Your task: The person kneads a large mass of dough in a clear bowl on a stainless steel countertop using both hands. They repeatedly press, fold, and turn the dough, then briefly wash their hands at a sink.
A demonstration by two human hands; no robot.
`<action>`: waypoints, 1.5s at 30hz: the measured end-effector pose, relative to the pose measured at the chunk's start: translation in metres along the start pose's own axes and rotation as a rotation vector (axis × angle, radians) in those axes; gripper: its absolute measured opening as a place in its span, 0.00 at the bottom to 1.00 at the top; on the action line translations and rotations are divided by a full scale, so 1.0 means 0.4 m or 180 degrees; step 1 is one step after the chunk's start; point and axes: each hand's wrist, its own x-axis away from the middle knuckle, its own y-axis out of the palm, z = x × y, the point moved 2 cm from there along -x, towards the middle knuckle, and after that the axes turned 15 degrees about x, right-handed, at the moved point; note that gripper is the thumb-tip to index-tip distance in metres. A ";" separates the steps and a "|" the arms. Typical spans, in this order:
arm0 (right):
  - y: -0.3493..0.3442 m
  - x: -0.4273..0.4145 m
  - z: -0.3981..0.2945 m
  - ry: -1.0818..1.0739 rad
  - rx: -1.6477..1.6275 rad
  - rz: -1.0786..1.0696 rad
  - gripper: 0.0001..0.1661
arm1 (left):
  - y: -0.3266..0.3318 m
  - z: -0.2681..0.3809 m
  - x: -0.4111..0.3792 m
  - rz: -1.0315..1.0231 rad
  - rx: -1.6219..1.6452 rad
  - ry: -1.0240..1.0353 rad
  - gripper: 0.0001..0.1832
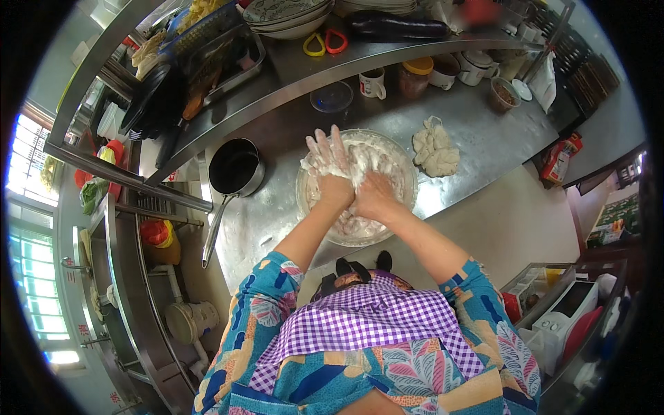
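A wide, clear-looking bowl [410,176] on the steel table holds pieces in a wet white coating [381,150]; what the pieces are cannot be made out. Over the bowl's left part, my left hand [332,168] is held with its fingers spread and smeared with white paste. Close beside its wrist, my right hand [376,194] reaches down at the middle of the bowl. Paste and the hand's own back hide most of its fingers, so I cannot see whether it grasps anything.
Left of the bowl stands a dark saucepan [234,168], its handle past the table edge. A crumpled cloth [436,148] lies to the right. Behind are a clear lid [331,97], a mug [372,83] and a jar [416,78]. A steel shelf [290,80] overhangs the back, bearing an eggplant [397,26].
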 end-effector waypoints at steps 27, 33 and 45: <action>0.087 -0.063 0.093 -0.1373 0.0984 0.0772 0.11 | -0.117 0.040 0.009 -0.4099 -0.1289 0.0432 0.21; 0.053 -0.082 0.157 -0.0631 0.0501 -0.0425 0.19 | -0.148 -0.030 0.066 -0.3355 0.0000 0.1237 0.19; -0.022 -0.111 0.041 -0.1867 0.0794 -0.0080 0.05 | -0.104 0.084 0.053 -0.4298 0.0612 0.1751 0.16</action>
